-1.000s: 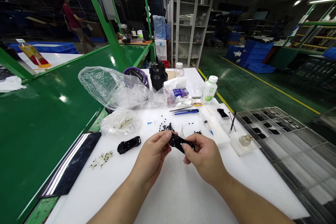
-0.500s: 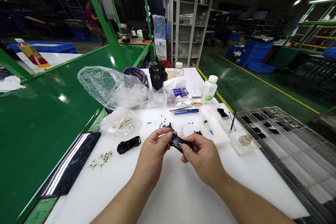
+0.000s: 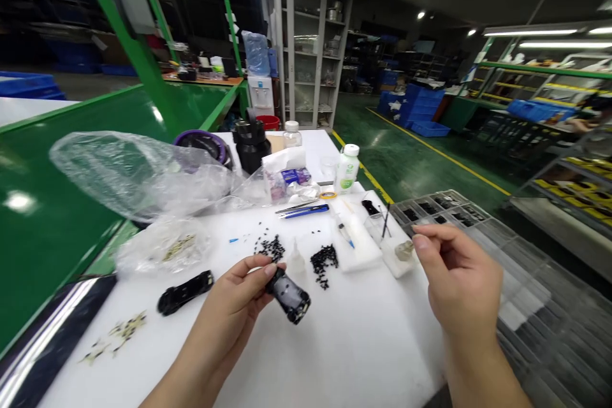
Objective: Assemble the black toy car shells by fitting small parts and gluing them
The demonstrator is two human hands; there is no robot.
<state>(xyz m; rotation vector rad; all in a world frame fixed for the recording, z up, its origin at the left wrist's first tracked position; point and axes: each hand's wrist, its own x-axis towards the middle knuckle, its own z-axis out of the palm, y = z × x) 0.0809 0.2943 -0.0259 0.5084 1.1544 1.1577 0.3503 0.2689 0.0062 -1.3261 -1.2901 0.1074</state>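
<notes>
My left hand [image 3: 234, 309] pinches one end of a small black toy car body [image 3: 289, 295] and holds it just above the white table [image 3: 363, 344]. My right hand [image 3: 456, 284] has come off it and hovers to the right, fingers loosely curled with nothing in them, close to a small clear dish [image 3: 399, 255] with a beige lump. A second black car body [image 3: 184, 292] lies on the table to the left. Two heaps of tiny black parts [image 3: 324, 261] lie just beyond the held piece.
A clear compartment tray [image 3: 444, 210] with black parts sits at the right. Crumpled plastic bags [image 3: 138, 175], a blue pen [image 3: 306, 210], a white bottle [image 3: 347, 169] and a black flask [image 3: 251, 140] stand further back. A green conveyor [image 3: 57, 204] runs along the left.
My right hand let go of the black car body and moved right toward the clear dish. The left hand keeps the piece. The view swung right.
</notes>
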